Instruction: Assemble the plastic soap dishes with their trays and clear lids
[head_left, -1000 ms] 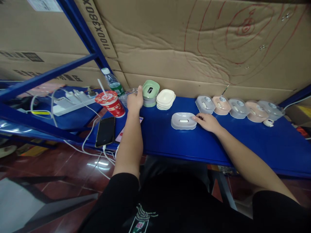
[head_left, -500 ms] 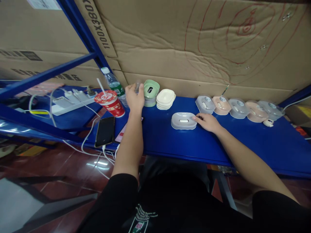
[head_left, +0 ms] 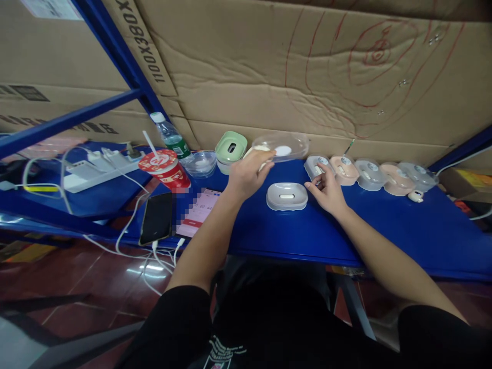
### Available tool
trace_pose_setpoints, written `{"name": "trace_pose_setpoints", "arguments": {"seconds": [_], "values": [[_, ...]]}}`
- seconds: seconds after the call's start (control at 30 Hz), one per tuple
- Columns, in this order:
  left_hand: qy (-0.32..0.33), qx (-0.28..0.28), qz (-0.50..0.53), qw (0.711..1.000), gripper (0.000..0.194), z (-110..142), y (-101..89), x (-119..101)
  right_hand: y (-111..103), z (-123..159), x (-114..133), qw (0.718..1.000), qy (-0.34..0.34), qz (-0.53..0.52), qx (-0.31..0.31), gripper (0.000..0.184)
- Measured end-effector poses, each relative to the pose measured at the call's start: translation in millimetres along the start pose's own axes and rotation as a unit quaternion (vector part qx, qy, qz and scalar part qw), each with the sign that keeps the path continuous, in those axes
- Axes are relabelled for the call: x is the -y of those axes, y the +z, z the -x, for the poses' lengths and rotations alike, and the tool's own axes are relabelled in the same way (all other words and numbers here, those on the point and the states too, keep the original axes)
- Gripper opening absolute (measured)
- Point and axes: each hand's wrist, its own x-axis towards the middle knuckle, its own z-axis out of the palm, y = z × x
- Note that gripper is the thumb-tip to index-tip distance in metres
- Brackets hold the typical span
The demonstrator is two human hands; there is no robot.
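Observation:
My left hand (head_left: 249, 173) is closed on the edge of a clear plastic lid (head_left: 295, 145) that bears a white round sticker. It carries the lid above the shelf, in front of the cream dishes (head_left: 258, 149), which it mostly hides. Below and to the right of that hand sits a light grey oval soap box (head_left: 286, 201) with a pale slot piece in its middle. My right hand (head_left: 328, 192) hovers just right of this box, fingers apart and holding nothing. Green boxes (head_left: 231, 145) are stacked left of the cream dishes, beside more clear lids (head_left: 201, 164).
Several lidded grey and pink boxes (head_left: 371, 173) stand in a row at the back right, a small white piece (head_left: 415, 196) before them. On the left are a red cup (head_left: 166, 171), a bottle (head_left: 171, 136), two phones (head_left: 157, 218) and cables. Cardboard (head_left: 230, 77) walls the back.
My left hand has moved right from beside the green boxes, bringing a clear lid with it. My right hand has let go of the grey box and lifted slightly.

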Motion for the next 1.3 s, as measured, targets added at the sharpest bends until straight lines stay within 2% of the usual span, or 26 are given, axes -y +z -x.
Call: {"name": "trace_pose_setpoints", "arguments": {"seconds": [0.1, 0.23, 0.3, 0.43, 0.5, 0.57, 0.67, 0.73, 0.83, 0.93, 1.0, 1.07, 1.13, 1.2, 1.3], "values": [[0.030, 0.069, 0.016, 0.997, 0.041, 0, 2.1, -17, 1, 2, 3, 0.999, -0.029, -0.034, -0.030, 0.085], [0.030, 0.104, 0.037, 0.993, 0.041, 3, 3.9, -26, 0, 4, 13, 0.997, -0.032, -0.063, -0.044, 0.055], [-0.001, 0.104, 0.054, 0.993, 0.040, 3, 5.8, -26, -1, 5, 20, 0.997, -0.014, -0.065, -0.044, 0.046], [-0.114, 0.126, 0.068, 0.983, 0.035, 3, 14.8, -25, -2, 7, 28, 0.999, 0.018, -0.051, -0.007, 0.052], [-0.168, 0.176, 0.054, 0.969, 0.034, 5, 21.2, -26, -1, 7, 28, 0.999, 0.038, -0.021, 0.024, 0.057], [-0.201, 0.260, 0.034, 0.944, 0.037, 8, 27.4, -28, 0, 4, 23, 0.995, 0.064, 0.025, 0.075, 0.061], [-0.201, 0.380, 0.011, 0.903, 0.051, 13, 33.9, -32, -1, -1, 15, 0.978, 0.102, 0.074, 0.163, 0.065], [-0.195, 0.415, 0.005, 0.889, 0.057, 15, 35.6, -34, -3, -4, 11, 0.971, 0.114, 0.073, 0.197, 0.066], [-0.199, 0.427, 0.004, 0.882, 0.058, 14, 35.6, -35, -5, -5, 10, 0.970, 0.112, 0.059, 0.208, 0.068], [-0.217, 0.419, -0.004, 0.882, 0.053, 15, 37.2, -33, -4, -3, 9, 0.977, 0.103, 0.077, 0.170, 0.071], [-0.239, 0.388, -0.029, 0.890, 0.049, 18, 40.9, -30, -3, -1, 10, 0.986, 0.075, 0.093, 0.118, 0.071], [-0.259, 0.342, -0.057, 0.901, 0.048, 23, 46.1, -26, -2, 3, 14, 0.992, 0.017, 0.089, 0.086, 0.064], [-0.276, 0.302, -0.061, 0.910, 0.051, 28, 51.4, -22, -1, 5, 18, 0.989, -0.064, 0.080, 0.109, 0.055], [-0.293, 0.288, -0.031, 0.911, 0.057, 30, 55.5, -20, 0, 6, 21, 0.974, -0.133, 0.102, 0.155, 0.057], [-0.300, 0.296, 0.037, 0.906, 0.065, 30, 58.0, -19, 1, 4, 19, 0.955, -0.143, 0.203, 0.161, 0.057]]}}
